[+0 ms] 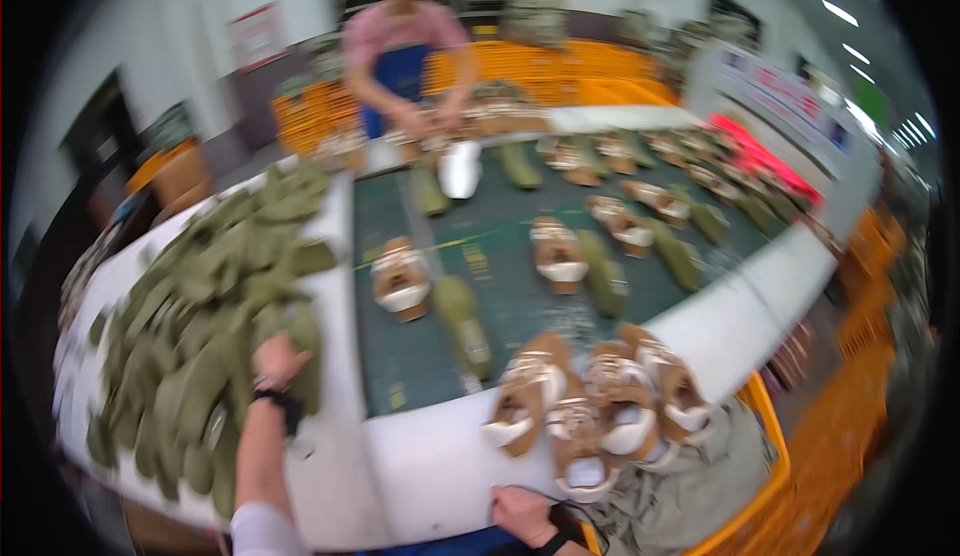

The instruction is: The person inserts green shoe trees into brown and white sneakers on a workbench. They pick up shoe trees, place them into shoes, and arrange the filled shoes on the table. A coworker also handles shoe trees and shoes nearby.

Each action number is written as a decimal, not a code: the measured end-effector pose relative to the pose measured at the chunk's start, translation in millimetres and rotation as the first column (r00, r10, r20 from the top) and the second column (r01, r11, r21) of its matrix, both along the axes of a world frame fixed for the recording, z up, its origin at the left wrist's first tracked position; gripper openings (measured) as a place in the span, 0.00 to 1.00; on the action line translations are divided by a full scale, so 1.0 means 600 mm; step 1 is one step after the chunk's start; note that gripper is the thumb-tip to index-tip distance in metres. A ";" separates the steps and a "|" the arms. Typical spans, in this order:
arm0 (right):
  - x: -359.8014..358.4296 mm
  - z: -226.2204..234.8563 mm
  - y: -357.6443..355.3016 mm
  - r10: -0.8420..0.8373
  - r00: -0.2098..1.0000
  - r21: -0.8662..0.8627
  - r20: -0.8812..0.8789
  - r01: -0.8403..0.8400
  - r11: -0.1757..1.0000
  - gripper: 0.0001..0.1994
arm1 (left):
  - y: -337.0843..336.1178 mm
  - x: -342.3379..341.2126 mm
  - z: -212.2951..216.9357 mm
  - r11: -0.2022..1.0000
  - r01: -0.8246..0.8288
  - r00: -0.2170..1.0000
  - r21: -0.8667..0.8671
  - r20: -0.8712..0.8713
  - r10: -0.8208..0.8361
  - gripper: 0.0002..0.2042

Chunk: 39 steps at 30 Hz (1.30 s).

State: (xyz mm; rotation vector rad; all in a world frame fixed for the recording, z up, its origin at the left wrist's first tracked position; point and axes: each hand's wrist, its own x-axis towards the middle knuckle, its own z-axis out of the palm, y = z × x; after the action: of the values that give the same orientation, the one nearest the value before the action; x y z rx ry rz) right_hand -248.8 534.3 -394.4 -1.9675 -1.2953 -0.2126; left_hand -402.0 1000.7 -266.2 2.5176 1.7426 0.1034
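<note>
My left hand (280, 361), with a dark band at the wrist, reaches onto a big heap of olive-green insoles (195, 356) at the left. It touches the heap, but blur hides how its fingers lie. Low in the middle, my right hand (522, 514) is closed by the white table's near edge; whatever it may hold is hidden. Just beyond it stand several tan-and-white sandals (590, 411) in a cluster. On the dark green conveyor belt (390, 351), more sandals (402, 281) lie in rows, each beside a green insole (462, 326).
Across the belt, a person in a pink top and blue apron (403, 66) handles sandals. Orange crates (520, 68) line the back. At the lower right, an orange crate (765, 436) holds grey-green cloth or bags (690, 476). A bright pink sheet (765, 161) lies at the belt's far right.
</note>
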 end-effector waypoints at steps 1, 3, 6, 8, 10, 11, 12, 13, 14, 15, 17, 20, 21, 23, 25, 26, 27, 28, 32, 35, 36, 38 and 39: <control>0.000 -0.004 0.002 -0.014 0.999 -0.004 0.052 0.014 1.000 0.06 | -0.021 -0.013 -0.012 0.987 0.062 0.997 0.151 -0.047 -0.055 0.27; 0.000 -0.006 0.003 0.000 1.000 0.044 0.025 -0.001 0.999 0.06 | -0.044 -0.020 -0.026 0.985 0.047 0.999 0.168 0.007 -0.049 0.24; 0.001 -0.001 0.003 -0.031 0.999 0.023 -0.012 0.031 0.999 0.07 | -0.077 -0.003 -0.049 0.989 -0.030 0.961 0.146 0.276 -0.012 0.30; 0.002 0.009 0.005 -0.019 1.000 0.003 -0.019 0.019 1.000 0.07 | -0.121 -0.016 -0.060 0.996 -0.019 0.708 -0.091 0.702 0.078 0.34; -0.004 0.028 -0.004 0.003 0.996 -0.071 -0.086 -0.009 0.997 0.09 | -0.182 -0.042 -0.069 0.995 0.078 0.699 -0.057 0.715 -0.014 0.40; -0.003 0.041 -0.007 0.016 0.989 -0.128 -0.144 -0.035 0.991 0.11 | -0.222 -0.062 -0.077 0.985 0.173 0.668 -0.027 0.738 -0.097 0.41; 0.000 0.057 -0.006 0.010 0.978 -0.202 -0.207 -0.053 0.978 0.13 | -0.259 -0.083 -0.080 0.964 0.255 0.648 -0.077 0.754 -0.112 0.42; 0.007 0.077 -0.006 0.081 0.949 -0.257 -0.306 -0.164 0.952 0.17 | -0.285 -0.108 -0.078 0.916 0.325 0.555 -0.235 0.832 0.017 0.41; 0.016 0.101 -0.007 0.111 0.906 -0.334 -0.409 -0.262 0.906 0.21 | -0.306 -0.139 -0.075 0.833 0.408 0.461 -0.374 0.872 0.165 0.41; 0.023 0.126 -0.003 0.176 0.899 -0.455 -0.401 -0.362 0.814 0.26 | -0.315 -0.168 -0.068 0.729 0.527 0.348 -0.436 0.894 0.283 0.40; 0.022 0.172 0.017 0.385 0.895 -0.546 -0.226 -0.444 0.711 0.27 | -0.275 -0.213 -0.041 0.793 0.414 0.319 -0.446 0.887 0.333 0.29; -0.016 0.220 0.093 0.541 0.839 -0.502 -0.063 -0.495 0.709 0.27 | -0.193 -0.210 -0.005 0.980 0.179 0.517 -0.091 0.856 -0.015 0.26; -0.039 0.225 0.126 0.541 0.840 -0.451 -0.049 -0.502 0.738 0.28 | -0.166 -0.196 0.002 0.991 0.124 0.612 0.048 0.782 -0.114 0.28; -0.094 0.222 0.196 0.544 0.839 -0.348 -0.004 -0.512 0.786 0.30 | -0.107 -0.157 0.015 0.998 0.064 0.812 0.027 0.580 -0.068 0.32; -0.140 0.210 0.254 0.508 0.861 -0.366 -0.025 -0.480 0.797 0.33 | -0.076 -0.125 0.012 1.000 -0.012 0.918 -0.005 0.397 0.013 0.36; -0.158 0.203 0.275 0.480 0.875 -0.402 -0.060 -0.461 0.791 0.34 | -0.066 -0.113 0.009 0.997 -0.061 0.940 -0.051 0.334 0.074 0.38; -0.169 0.197 0.290 0.440 0.893 -0.459 -0.101 -0.434 0.775 0.35 | -0.059 -0.106 0.004 0.982 -0.118 0.936 -0.151 0.312 0.160 0.40; -0.176 0.192 0.296 0.416 0.904 -0.463 -0.103 -0.413 0.784 0.36 | -0.062 -0.102 -0.007 0.973 -0.180 0.926 -0.147 0.308 0.218 0.37; -0.174 0.188 0.301 0.361 0.919 -0.464 -0.161 -0.393 0.794 0.34 | -0.062 -0.095 -0.028 0.962 -0.245 0.930 -0.123 0.249 0.269 0.22; -0.170 0.189 0.300 0.330 0.928 -0.451 -0.173 -0.372 0.811 0.34 | -0.089 -0.105 -0.034 0.978 -0.193 0.939 -0.084 0.275 0.209 0.22; -0.168 0.189 0.302 0.305 0.933 -0.438 -0.190 -0.359 0.824 0.34 | -0.106 -0.112 -0.033 0.981 -0.174 0.944 -0.086 0.267 0.191 0.21; -0.162 0.186 0.302 0.259 0.942 -0.422 -0.215 -0.329 0.845 0.34 | -0.171 -0.127 -0.039 0.994 -0.110 0.936 -0.023 0.333 0.111 0.19; -0.159 0.184 0.303 0.238 0.939 -0.413 -0.248 -0.325 0.851 0.34 | -0.211 -0.135 -0.043 0.997 -0.073 0.938 0.010 0.341 0.066 0.19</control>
State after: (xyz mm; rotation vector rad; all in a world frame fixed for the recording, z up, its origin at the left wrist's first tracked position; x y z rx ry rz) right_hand -343.9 716.0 -283.9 -2.0680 -1.5887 0.4514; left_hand -483.0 873.8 -292.1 2.2789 1.6926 0.5328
